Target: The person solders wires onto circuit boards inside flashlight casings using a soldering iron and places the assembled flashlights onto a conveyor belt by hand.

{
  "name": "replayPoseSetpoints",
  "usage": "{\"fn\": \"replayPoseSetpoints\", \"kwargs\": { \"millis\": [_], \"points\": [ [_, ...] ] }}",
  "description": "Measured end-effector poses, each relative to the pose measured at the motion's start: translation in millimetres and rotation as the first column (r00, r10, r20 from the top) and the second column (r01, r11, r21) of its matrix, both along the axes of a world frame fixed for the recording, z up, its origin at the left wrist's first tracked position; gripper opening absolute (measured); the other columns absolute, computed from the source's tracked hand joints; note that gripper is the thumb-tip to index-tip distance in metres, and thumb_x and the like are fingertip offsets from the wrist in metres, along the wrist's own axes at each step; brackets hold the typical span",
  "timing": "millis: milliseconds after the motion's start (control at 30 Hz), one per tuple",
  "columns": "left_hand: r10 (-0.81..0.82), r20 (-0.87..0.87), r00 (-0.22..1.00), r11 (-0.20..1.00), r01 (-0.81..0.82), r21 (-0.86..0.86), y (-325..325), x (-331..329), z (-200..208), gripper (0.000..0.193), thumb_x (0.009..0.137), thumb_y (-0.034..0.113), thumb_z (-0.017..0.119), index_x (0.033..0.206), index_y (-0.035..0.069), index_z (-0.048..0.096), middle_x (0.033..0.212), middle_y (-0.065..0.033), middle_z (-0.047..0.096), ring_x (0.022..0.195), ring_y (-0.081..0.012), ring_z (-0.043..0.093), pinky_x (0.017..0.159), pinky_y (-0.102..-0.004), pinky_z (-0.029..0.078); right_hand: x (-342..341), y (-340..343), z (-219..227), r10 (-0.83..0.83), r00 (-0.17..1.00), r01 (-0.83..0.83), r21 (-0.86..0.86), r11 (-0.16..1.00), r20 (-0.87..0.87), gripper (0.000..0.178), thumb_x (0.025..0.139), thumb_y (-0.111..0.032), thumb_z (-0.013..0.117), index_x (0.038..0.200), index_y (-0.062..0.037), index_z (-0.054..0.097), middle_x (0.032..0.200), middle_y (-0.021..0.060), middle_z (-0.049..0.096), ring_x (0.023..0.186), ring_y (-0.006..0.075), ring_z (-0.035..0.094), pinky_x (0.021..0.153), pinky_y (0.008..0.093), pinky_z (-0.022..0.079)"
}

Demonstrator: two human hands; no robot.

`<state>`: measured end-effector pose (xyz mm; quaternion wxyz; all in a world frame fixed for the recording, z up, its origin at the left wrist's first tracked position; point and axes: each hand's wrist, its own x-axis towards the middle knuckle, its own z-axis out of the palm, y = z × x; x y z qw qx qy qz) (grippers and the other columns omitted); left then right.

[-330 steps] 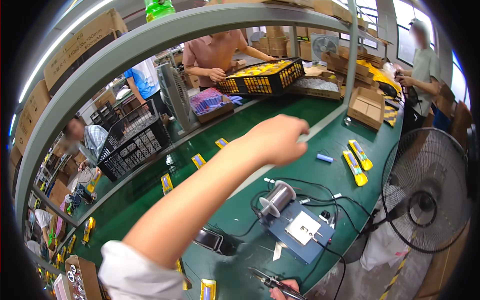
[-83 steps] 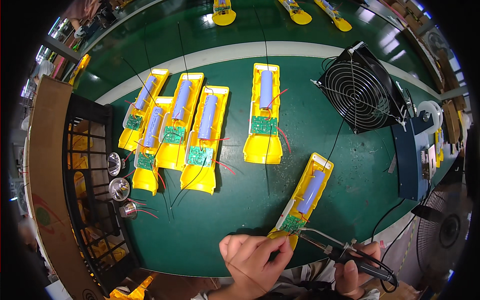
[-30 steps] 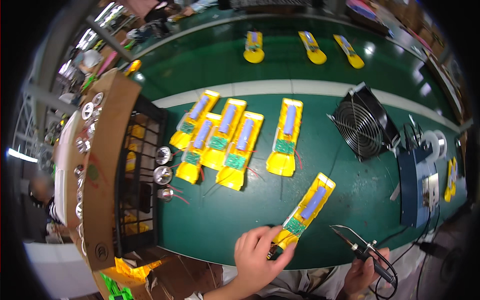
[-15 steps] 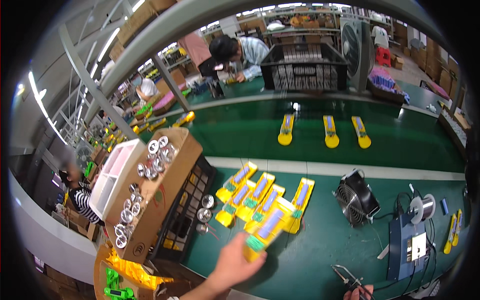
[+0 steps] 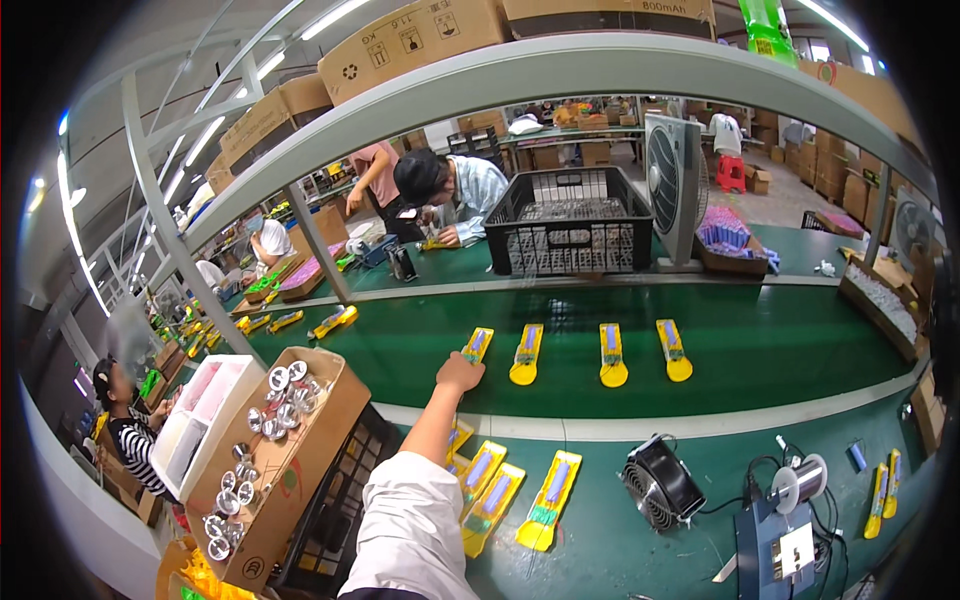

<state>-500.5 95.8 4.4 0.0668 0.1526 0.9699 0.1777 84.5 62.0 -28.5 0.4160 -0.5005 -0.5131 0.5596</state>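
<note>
My left hand (image 5: 461,373) reaches forward over the green conveyor belt, fingers closed on the lower end of a yellow plastic housing (image 5: 479,344). That housing carries a lilac battery cell and a small green circuit board. To its right, on the belt, lie three similar yellow housings, the nearest being one with a round end (image 5: 525,354). Under and beside my left forearm, several more lie on the bench, one of them apart from the others (image 5: 550,500). My sleeve hides part of this group. My right hand is out of view.
A cardboard box of shiny reflector cups (image 5: 290,470) stands at left, above a black crate (image 5: 335,510). On the bench at right are a small black fan (image 5: 660,483), a solder spool (image 5: 800,482) and a blue soldering station (image 5: 765,555). Beyond the belt, a person (image 5: 450,190) bends over a bench.
My left hand has carried a yellow housing from the bench group forward to the belt. My right hand and its soldering iron have left view as the camera tilted up.
</note>
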Motion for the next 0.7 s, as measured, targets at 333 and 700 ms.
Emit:
{"fn": "replayPoseSetpoints", "kwargs": {
  "millis": [333,700],
  "points": [
    [-0.423,-0.526,0.738,0.854,0.518,0.039,65,27,2,0.039,0.073,0.034,0.058,0.089,-0.001,0.055,0.090,-0.0190,0.052,0.085,-0.0337,0.052,0.072,-0.0427,0.044,-9,8,13,0.030,0.999,-0.029,0.022,0.999,-0.041,0.019,0.078,-0.018,0.052,0.083,-0.0030,0.043,0.064,0.0043,0.048,0.055,0.0114,0.043,0.051,0.0259,0.036],
    [-0.151,-0.302,0.941,0.984,0.172,0.046,90,40,-30,0.033,0.063,0.024,0.067,0.085,0.003,0.059,0.088,-0.0128,0.056,0.084,-0.0249,0.058,0.069,-0.0336,0.049,8,22,-70,-0.096,0.993,0.065,0.377,0.924,0.063,0.030,0.076,-0.028,0.064,0.079,-0.0038,0.047,0.082,0.0157,0.051,0.062,0.0178,0.048,0.054,0.0303,0.040]
  ]
}}
